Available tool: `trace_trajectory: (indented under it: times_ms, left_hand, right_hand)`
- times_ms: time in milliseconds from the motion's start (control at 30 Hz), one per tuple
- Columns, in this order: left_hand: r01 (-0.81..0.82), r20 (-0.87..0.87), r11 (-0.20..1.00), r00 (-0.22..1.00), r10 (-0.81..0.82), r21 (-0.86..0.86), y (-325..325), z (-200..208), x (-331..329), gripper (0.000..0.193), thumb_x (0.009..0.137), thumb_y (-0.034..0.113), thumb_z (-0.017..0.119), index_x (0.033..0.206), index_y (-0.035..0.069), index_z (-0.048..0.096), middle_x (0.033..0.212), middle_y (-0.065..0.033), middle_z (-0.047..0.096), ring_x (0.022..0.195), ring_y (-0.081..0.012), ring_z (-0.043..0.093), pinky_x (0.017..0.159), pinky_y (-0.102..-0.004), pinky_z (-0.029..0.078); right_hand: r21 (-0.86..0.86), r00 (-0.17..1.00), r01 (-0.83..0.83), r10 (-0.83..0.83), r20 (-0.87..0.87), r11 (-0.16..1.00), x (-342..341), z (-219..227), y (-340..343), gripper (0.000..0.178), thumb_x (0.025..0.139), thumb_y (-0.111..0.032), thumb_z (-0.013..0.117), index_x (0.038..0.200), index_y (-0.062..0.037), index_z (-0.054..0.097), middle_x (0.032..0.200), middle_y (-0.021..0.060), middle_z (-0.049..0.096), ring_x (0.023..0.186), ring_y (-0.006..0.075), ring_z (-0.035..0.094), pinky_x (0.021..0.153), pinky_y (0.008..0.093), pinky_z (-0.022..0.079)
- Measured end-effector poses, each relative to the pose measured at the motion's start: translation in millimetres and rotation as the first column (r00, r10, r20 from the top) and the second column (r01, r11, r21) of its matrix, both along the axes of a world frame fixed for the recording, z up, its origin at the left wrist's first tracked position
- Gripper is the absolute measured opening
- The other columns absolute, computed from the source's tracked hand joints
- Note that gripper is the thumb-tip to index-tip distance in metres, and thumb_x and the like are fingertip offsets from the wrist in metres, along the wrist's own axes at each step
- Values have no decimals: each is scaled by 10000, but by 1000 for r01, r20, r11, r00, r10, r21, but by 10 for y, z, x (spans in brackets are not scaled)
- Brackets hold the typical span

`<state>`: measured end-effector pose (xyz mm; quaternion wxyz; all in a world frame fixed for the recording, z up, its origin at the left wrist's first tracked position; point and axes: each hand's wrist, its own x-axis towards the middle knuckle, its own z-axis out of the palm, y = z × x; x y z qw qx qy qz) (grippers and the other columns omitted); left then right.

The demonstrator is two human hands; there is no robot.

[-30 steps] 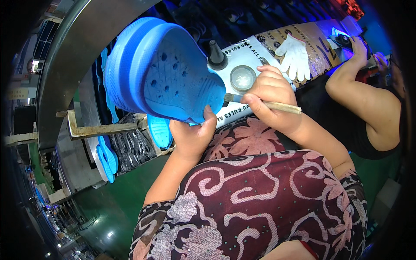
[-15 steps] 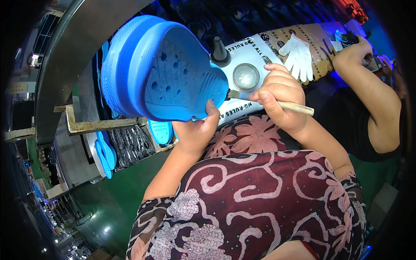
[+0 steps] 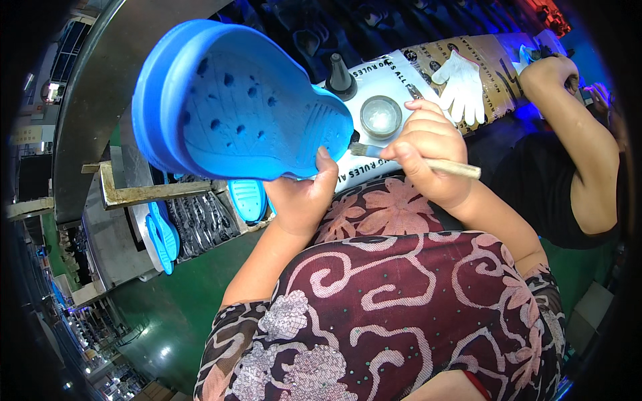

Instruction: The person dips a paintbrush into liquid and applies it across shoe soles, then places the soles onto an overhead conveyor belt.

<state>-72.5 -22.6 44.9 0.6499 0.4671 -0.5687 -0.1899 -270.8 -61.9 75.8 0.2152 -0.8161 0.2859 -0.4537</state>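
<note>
My left hand (image 3: 301,200) grips a large blue shoe sole (image 3: 231,107) by its narrow heel end, thumb pressed on the inner face. The sole is tilted, with round holes in its inner face and thick banded sides at the toe end. Between the fingers of my right hand (image 3: 431,154) is a brush (image 3: 451,167) with a pale wooden handle. Its dark bristles are at the heel edge; whether they touch it I cannot tell. Just beyond the brush, a small round dish (image 3: 380,117) of clear or pale contents sits on a white printed sheet (image 3: 374,80).
A dark cone-shaped nozzle (image 3: 340,80) stands by the dish. A white glove (image 3: 461,87) lies on brown taped cardboard (image 3: 498,77). At the right a co-worker's arm (image 3: 575,120) reaches in. To the left are a metal frame (image 3: 87,100) and more blue soles (image 3: 247,199).
The blue sole has turned in my left hand, its toe end swinging left and its inner face showing more. The brush has shifted very slightly.
</note>
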Motion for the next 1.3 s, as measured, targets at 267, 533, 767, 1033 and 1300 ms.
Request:
trace_trajectory:
  times_ms: [267, 533, 767, 1033, 1300]
  left_hand:
    - [-19, 7, 981, 1000, 18, 191, 66, 98, -12, 226, 737, -10, 649, 946, -48, 575, 870, -109, 639, 770, -166, 613, 718, -287, 483]
    - [43, 64, 984, 996, -55, 170, -17, 328, 61, 321, 760, -8, 621, 1067, -67, 548, 1013, -142, 612, 914, -183, 596, 832, -315, 463]
    - [700, -518, 576, 708, -480, 423, -104, 1312, 87, 644, 753, 138, 647, 1269, -100, 345, 965, -178, 611, 680, -200, 649, 562, -287, 536]
    - [966, -675, 189, 260, -691, 179, -2076, 2197, -1942, 554, 838, 178, 621, 1290, -6, 358, 1089, -216, 571, 732, -274, 646, 563, -298, 562]
    - [899, -861, 413, 93, -499, -142, -2281, 2544, -2845, 479, 895, 148, 567, 1237, -87, 328, 1159, -295, 551, 986, -382, 612, 876, -414, 539]
  right_hand:
    - [32, 996, 59, -61, 60, 998, -12, -29, -11, 230, 857, -140, 569, 654, -60, 638, 623, 37, 608, 611, 214, 553, 846, 398, 417]
    - [102, 966, 178, -194, 172, 979, -269, 44, -24, 247, 873, -96, 530, 650, -46, 626, 631, 42, 615, 618, 200, 543, 897, 412, 400]
    - [258, 911, 267, -331, 246, 928, -685, -256, 69, 245, 869, -79, 539, 640, -51, 622, 644, 67, 589, 654, 253, 538, 775, 373, 428]
    - [332, 856, 335, -432, 285, 882, -1196, -351, 139, 239, 870, -94, 554, 654, -33, 635, 614, 95, 580, 612, 278, 538, 630, 363, 425]
    - [379, 829, 367, -484, 280, 849, -1394, -518, 118, 321, 925, -154, 495, 674, -7, 629, 573, 69, 527, 596, 202, 531, 607, 328, 423]
